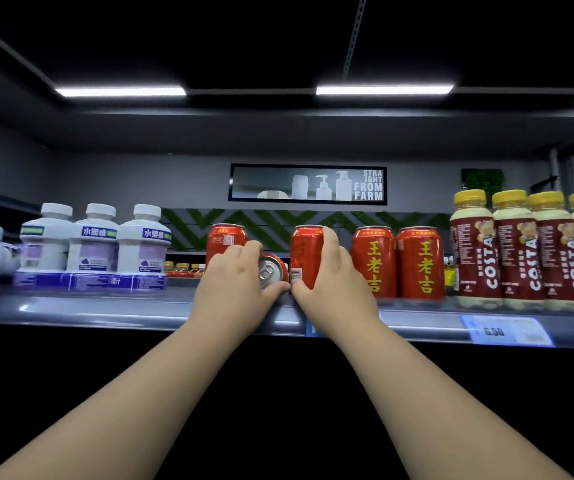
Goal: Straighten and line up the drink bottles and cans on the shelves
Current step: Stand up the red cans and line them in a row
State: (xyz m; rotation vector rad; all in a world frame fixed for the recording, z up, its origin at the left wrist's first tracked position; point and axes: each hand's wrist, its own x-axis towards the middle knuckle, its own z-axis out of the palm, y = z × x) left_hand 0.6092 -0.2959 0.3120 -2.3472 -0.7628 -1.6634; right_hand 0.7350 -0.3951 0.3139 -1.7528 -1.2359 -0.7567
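Observation:
On the grey shelf [105, 306] a red can lies on its side [271, 270], its silver top facing me. My left hand [235, 285] grips this fallen can, fingers curled over it. Just right of it stands an upright red can [304, 258], and my right hand [330, 275] is wrapped round it, its label turned away. Another upright red can [224, 239] stands behind my left hand. Two more red cans [373, 261] [420, 263] stand to the right with yellow characters facing out.
Three white bottles with purple labels [93, 240] stand at the left in a wrapped pack. Several yellow-capped Costa bottles [517, 251] fill the right end. A price tag [507, 330] hangs on the shelf edge. Below the shelf it is dark.

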